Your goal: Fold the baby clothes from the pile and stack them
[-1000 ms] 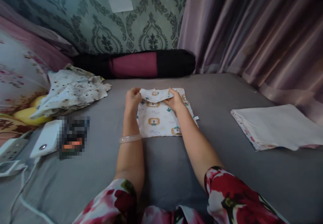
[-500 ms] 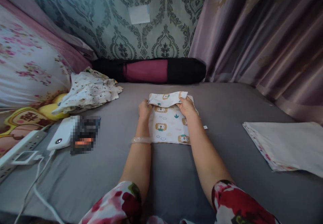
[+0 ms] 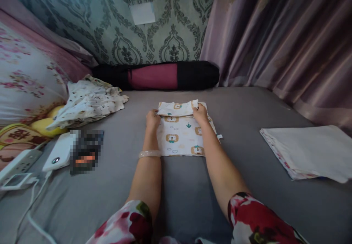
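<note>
A white cloth (image 3: pixel 181 134) printed with lions and green leaves lies on the grey bed sheet (image 3: pixel 184 185), its far part turned back over itself as a flap. My left hand (image 3: pixel 152 119) pinches the flap's left corner, fingers closed. At the flap's right end, my right hand (image 3: pixel 200 113) grips the edge between thumb and fingers. A small white tag sticks out from the cloth's right side, beside my right forearm. Some of the cloth's right part is hidden under that forearm.
Folded white fabric (image 3: pixel 308 150) lies at the right. On the left are a crumpled dotted cloth (image 3: pixel 90 99), a white power bank (image 3: pixel 60 152) with cables, a power strip (image 3: pixel 20 163) and a blurred dark object (image 3: pixel 86 152). A black and maroon roll (image 3: pixel 154 76) lies against the wall.
The flap lies lower and flatter on the cloth, with both hands still at its ends. The whole scene has shifted slightly left in view.
</note>
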Tool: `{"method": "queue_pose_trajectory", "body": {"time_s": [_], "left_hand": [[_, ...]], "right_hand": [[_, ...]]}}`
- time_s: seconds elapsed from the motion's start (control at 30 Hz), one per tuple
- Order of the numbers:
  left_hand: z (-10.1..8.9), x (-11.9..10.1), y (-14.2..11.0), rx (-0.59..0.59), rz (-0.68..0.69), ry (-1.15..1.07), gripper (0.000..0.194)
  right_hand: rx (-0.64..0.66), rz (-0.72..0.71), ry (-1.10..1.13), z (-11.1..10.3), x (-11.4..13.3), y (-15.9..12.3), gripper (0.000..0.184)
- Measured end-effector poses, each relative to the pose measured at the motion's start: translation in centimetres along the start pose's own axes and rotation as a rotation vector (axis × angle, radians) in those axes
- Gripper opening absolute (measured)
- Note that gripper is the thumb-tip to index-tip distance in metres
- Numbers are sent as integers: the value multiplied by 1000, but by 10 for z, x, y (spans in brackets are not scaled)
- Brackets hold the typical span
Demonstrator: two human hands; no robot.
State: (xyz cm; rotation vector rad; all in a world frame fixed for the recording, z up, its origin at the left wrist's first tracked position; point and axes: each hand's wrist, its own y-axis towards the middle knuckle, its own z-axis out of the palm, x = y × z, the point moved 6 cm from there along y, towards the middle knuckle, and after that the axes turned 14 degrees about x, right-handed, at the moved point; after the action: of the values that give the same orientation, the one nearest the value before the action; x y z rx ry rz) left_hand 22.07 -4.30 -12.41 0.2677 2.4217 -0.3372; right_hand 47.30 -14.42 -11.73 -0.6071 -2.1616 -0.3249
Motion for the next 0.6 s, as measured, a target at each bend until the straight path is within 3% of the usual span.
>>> {"method": "queue_pose_trajectory", "body": {"time_s": [0.2, 0.43, 0.6], "left_hand": [[1, 5, 5, 30, -30, -39, 41], [-1, 8, 6, 27, -64, -172, 47], [-4, 4, 2, -2, -53, -312, 35]], "right_hand": [[-1, 27, -153, -5, 1, -3, 26], [-16, 28, -161, -9, -5, 0, 32], [-20, 32, -161, -9, -5, -1, 36]]}}
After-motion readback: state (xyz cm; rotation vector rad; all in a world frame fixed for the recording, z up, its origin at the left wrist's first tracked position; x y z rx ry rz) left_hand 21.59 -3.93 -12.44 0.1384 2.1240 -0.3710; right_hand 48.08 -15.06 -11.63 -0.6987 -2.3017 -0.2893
